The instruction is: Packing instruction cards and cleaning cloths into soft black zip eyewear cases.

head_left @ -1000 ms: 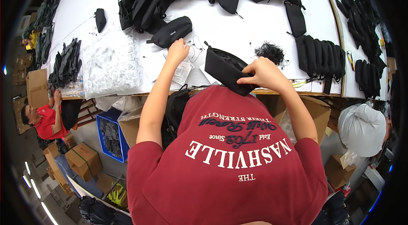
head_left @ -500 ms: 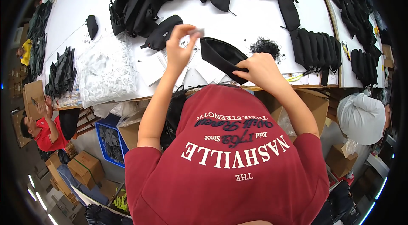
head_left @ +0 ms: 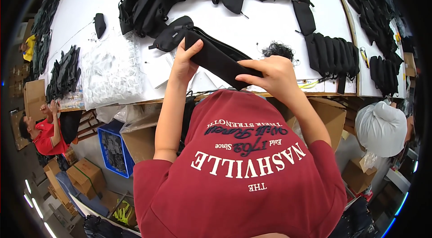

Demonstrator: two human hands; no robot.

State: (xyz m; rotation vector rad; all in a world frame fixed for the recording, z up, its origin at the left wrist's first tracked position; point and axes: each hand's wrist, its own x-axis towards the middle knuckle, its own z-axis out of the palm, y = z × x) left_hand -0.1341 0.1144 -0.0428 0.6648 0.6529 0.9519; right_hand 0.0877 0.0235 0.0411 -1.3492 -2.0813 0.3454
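Observation:
A black zippered pouch (head_left: 215,61) is stretched at a slant between my two hands, its zip side up and partly open. My left hand (head_left: 182,63) grips the upper left end, thumb on the near face. At the lower right end, my right hand (head_left: 275,76) pinches the pouch between thumb and fingers. Just beyond my left hand lies another black pouch (head_left: 172,34) with a small pale print. White sheets (head_left: 158,74) lie partly hidden behind my left hand and the pouch. A tangle of thin black strings (head_left: 278,50) sits beyond my right hand.
A heap of black pouches (head_left: 146,6) covers the far side of the white table (head_left: 265,20). Standing pouches (head_left: 332,56) line up at right. A clear bag of white pieces (head_left: 111,74) lies left. Below stands a blue crate (head_left: 104,150); a person in red (head_left: 47,135) is at far left.
My left hand, which held up a small white piece beside the pouch, now grips the pouch's left end. The white piece is out of sight. The pouch has shifted left and its mouth has narrowed.

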